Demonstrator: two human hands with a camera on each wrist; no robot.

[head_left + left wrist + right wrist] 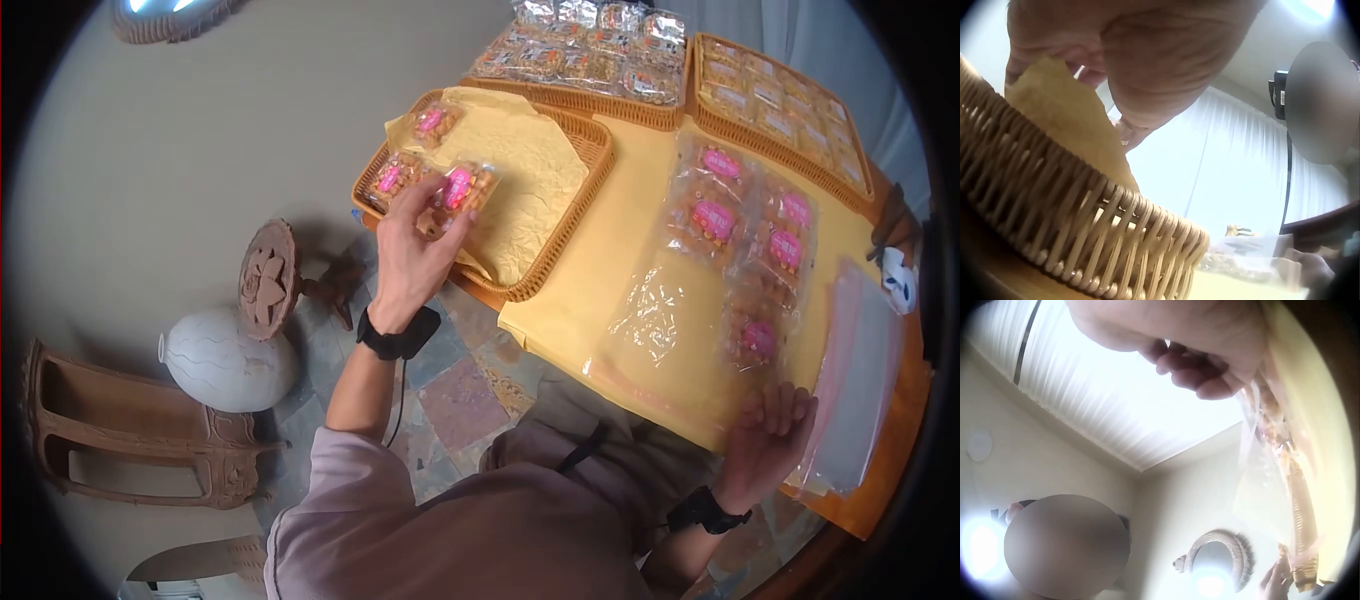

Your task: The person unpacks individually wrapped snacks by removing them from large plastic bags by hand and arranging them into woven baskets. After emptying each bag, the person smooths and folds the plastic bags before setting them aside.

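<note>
At the near left of the paper-lined wicker tray (560,255), my left hand (412,262) grips a clear snack packet (470,185) with a pink label and brown pieces inside. Two similar packets lie on the lining paper (530,150) beside it, one packet (398,172) next to my fingers and one (436,120) at the far corner. In the left wrist view the tray's woven side (1085,212) hides the packet. My right hand (765,440) rests at the table's near edge, fingers loosely curled and holding nothing, just below a large clear bag (655,310) containing several pink-labelled packets.
Two more wicker trays of packed snacks stand at the back, one tray (640,108) in the middle and another (780,145) on the right. Flat plastic bags (850,390) lie along the right edge. A carved stool (268,280) and white vase (230,360) stand left.
</note>
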